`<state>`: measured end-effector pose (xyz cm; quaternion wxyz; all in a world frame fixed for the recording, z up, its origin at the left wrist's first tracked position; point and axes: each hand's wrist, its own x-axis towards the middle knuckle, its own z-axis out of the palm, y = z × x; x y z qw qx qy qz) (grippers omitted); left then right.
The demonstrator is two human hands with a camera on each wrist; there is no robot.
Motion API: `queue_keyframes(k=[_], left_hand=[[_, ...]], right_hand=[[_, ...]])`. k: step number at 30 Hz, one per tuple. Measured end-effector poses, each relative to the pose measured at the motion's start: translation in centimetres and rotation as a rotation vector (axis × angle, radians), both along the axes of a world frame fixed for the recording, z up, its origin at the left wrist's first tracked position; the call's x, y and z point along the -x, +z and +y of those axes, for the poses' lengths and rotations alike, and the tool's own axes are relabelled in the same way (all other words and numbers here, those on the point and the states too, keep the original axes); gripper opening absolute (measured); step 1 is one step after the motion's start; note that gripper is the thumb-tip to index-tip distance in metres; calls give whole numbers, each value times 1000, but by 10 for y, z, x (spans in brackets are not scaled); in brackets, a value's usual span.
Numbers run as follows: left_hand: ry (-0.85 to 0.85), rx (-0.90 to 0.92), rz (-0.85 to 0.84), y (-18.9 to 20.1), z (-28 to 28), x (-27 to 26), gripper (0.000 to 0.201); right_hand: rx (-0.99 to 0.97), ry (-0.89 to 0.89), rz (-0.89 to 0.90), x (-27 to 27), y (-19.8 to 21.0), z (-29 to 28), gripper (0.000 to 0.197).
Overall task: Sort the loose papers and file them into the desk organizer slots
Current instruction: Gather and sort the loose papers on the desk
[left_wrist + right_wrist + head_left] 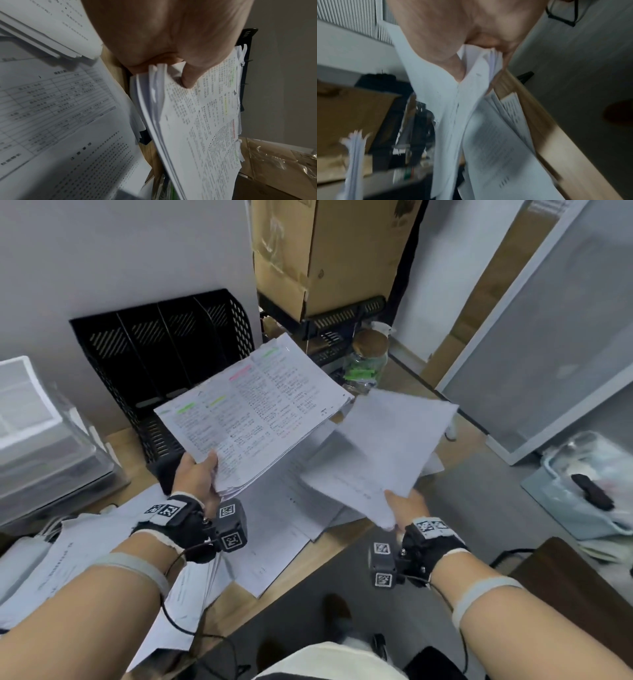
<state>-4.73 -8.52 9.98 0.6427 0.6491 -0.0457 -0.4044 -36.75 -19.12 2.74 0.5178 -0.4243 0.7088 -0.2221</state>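
My left hand [202, 474] grips a thick stack of printed papers [253, 409] with coloured highlights, thumb on top [188, 79], held above the desk in front of the black mesh desk organizer [164, 354]. The same stack [202, 121] fills the left wrist view. My right hand [404, 505] pinches a thinner bundle of mostly blank white sheets [380, 450] by its near corner, to the right of the first stack; the right wrist view shows that bundle [447, 108] blurred. The organizer's upright slots look empty. More loose papers [274, 529] lie spread on the wooden desk below.
A grey tray of paper [37, 433] sits at the left. Cardboard boxes [325, 251] stand on a black rack behind the desk, with a cork-lidded glass jar [366, 361] beside it. A glass partition [548, 337] and a clear plastic bin [589, 484] are on the right.
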Motion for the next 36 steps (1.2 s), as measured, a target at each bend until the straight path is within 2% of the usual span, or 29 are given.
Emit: queue_keyframes(k=[2,4,6,8,10,13,15,20,23,28,33,36], left_hand=[[-12,-10,-7,-6,3,-4,42],[-16,-28,-15,-14,7,-7,42],[-12,-61,-13,-25,12,-12,41],[-14,-76,-3,-36,15,-15,41],[-39,-96,-6,-46,16,-15,42],[-88,-132,-8,-63,12,-11,44],[-135,-175,-11,-75,7,-6,44],[-231,-290,-31,-108,-17,11,33],[-267,-354,-40,-122,-36,25,32],[-242,-457,-63,-133,-61,46,25],[-244,-542,-49,-133,-63,47,21],[-188,-615,-33,-137,-80,58,20]], right_hand=[[-165,154,-160,-33,-5,22,29],[-421,281,-327,-66,-1,51,22],[-584,508,-267,-88,-4,63,14],[-583,546,-158,-96,-10,59,14],[-521,435,-113,-87,-17,42,15],[-368,347,-54,-54,-27,4,7],[-262,359,82,-23,-35,-24,7],[-131,230,397,47,-38,-97,37],[-95,170,469,69,-48,-138,66],[-104,314,629,78,-59,-185,84],[-182,338,875,67,-64,-191,106],[-213,402,929,67,-75,-223,111]])
